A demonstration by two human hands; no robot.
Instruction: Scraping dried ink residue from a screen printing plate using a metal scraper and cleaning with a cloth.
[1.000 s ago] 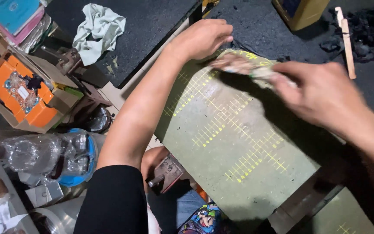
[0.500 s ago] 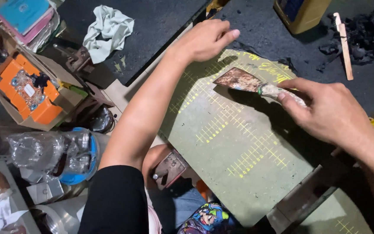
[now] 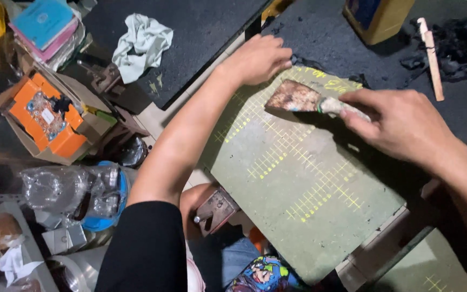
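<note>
An olive-green board [image 3: 298,184] gridded with yellow marks is seen; beside it, an orange box [image 3: 47,116].
</note>
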